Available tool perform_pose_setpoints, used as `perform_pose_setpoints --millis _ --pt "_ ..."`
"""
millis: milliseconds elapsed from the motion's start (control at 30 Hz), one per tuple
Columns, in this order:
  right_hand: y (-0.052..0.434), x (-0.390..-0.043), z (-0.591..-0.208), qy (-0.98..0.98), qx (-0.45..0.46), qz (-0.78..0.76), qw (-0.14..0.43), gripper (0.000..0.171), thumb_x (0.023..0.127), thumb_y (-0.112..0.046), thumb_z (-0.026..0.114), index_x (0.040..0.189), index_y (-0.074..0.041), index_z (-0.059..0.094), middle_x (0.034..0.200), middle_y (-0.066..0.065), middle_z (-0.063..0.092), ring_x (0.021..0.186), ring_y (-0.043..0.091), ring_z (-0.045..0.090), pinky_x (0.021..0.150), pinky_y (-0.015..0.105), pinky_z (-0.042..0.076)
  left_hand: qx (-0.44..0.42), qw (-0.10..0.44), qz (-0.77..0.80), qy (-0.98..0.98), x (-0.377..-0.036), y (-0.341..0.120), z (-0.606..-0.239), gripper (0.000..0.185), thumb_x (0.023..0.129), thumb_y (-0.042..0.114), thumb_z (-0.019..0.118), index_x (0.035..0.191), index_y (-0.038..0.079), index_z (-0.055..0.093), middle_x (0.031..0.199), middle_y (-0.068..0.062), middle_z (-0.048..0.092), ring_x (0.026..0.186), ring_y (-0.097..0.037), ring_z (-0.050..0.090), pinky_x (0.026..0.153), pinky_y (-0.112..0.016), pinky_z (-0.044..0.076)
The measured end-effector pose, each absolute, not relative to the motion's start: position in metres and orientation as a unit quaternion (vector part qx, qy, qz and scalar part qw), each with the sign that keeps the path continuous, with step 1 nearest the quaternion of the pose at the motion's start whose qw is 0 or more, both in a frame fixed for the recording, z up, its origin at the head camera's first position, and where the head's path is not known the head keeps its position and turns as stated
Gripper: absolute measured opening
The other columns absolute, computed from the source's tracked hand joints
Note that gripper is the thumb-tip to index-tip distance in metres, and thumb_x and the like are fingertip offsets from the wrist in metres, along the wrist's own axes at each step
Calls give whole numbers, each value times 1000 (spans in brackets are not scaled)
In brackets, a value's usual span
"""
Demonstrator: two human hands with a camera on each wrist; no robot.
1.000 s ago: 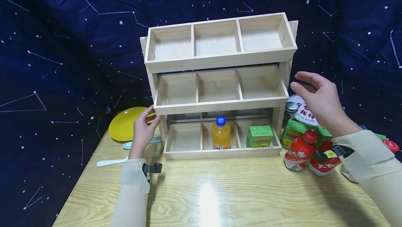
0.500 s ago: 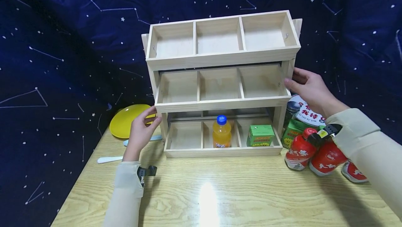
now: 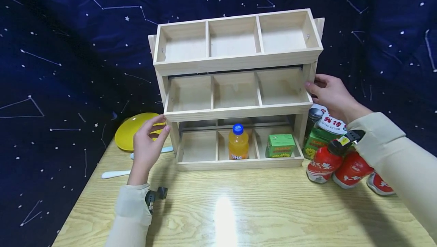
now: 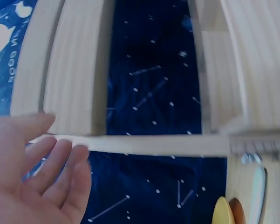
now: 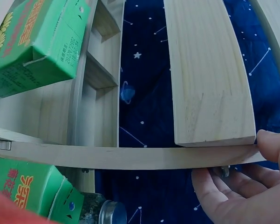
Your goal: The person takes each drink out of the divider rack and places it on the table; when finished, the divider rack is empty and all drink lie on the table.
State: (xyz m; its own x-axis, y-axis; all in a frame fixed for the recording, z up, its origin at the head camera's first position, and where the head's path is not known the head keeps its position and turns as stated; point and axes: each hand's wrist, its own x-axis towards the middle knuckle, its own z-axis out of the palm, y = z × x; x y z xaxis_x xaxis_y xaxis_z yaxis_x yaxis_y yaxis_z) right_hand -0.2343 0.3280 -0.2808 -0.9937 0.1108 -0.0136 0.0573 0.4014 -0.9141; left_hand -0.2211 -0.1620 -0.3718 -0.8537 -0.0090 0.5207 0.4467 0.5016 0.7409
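Note:
A three-tier wooden rack [image 3: 235,113] stands in the middle of the table. At its right side my right hand [image 3: 332,95] grips the upright beside the middle tier, thumb in front and fingers behind. In the right wrist view the thumb and fingers [image 5: 209,186] lie on either side of the rail. My left hand [image 3: 148,144] is at the left side below the middle tier, fingertips right at the frame, fingers loosely bent and thumb apart. An orange drink bottle [image 3: 238,144] with a blue cap and a green carton [image 3: 280,145] stand in the bottom tier.
Red bottles [image 3: 324,165], green cartons [image 3: 317,140], a metal-lidded jar [image 3: 314,114] and a white round thing with red lettering [image 3: 331,121] crowd the right. A yellow plate [image 3: 129,133] and a white-handled utensil [image 3: 115,174] lie left. A starry curtain [image 3: 85,68] hangs behind.
My right hand has moved left, from beside the rack onto its right upright. My left hand stays at the left side, its wrist slightly lower and further left. The view has shifted slightly.

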Motion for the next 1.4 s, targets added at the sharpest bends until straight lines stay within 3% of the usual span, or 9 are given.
perform_pose_setpoints --millis 100,200,367,500,633,767,1033,1200,1400 --pt "328 -237 -281 -833 -56 550 28 64 105 -25 47 158 -5 16 154 27 27 138 42 34 106 58 34 -138 268 -500 -812 -216 -157 -367 32 93 17 72 123 8 67 114 -5 68 100 -21 66 79 -26 54" --pt "329 -238 -281 -833 -62 549 28 64 105 -25 48 158 -5 16 153 27 28 138 42 34 106 59 34 -187 265 -509 -797 -211 -148 -362 28 91 12 73 118 6 69 110 -5 69 95 -18 65 77 -21 53" --pt "331 -239 -281 -827 -68 558 22 63 105 -25 47 159 -9 17 158 24 22 141 41 30 107 60 32 -275 217 -510 -785 -206 -125 -357 30 88 8 75 118 5 69 110 -4 69 93 -16 66 74 -23 55" --pt "330 -239 -282 -826 -65 560 19 61 105 -23 47 158 -11 19 159 21 21 142 40 28 108 60 31 -306 177 -513 -782 -207 -103 -359 32 88 13 76 119 8 69 112 -3 69 96 -18 67 77 -33 57" --pt "329 -239 -282 -829 -64 555 23 59 105 -23 47 157 -8 22 157 24 26 141 39 30 108 60 31 -322 146 -514 -782 -207 -81 -364 33 89 16 75 121 9 68 113 -4 68 98 -20 67 79 -40 58" --pt "328 -239 -282 -828 -68 556 29 58 106 -21 46 157 -7 23 155 25 27 140 40 31 108 60 31 -323 109 -502 -795 -208 -60 -368 37 90 21 75 125 12 66 115 0 67 102 -17 65 82 -34 57" --pt "327 -240 -283 -823 -85 561 34 58 106 -22 46 157 -10 22 157 23 26 141 39 30 109 60 29 -303 50 -500 -810 -216 -23 -374 46 89 27 76 130 13 62 117 1 63 107 -23 63 90 -37 55" --pt "326 -241 -285 -821 -98 562 35 57 105 -22 47 157 -10 25 156 21 29 140 38 32 109 60 30 -306 63 -468 -827 -223 -9 -378 43 88 27 76 127 15 65 107 3 64 92 -20 64 79 -27 55" --pt "326 -239 -282 -824 -103 557 29 59 105 -25 48 158 -13 24 158 20 27 141 38 32 109 59 31 -308 95 -469 -822 -225 -2 -381 35 87 23 77 120 13 69 102 3 65 87 -16 62 76 -29 57"
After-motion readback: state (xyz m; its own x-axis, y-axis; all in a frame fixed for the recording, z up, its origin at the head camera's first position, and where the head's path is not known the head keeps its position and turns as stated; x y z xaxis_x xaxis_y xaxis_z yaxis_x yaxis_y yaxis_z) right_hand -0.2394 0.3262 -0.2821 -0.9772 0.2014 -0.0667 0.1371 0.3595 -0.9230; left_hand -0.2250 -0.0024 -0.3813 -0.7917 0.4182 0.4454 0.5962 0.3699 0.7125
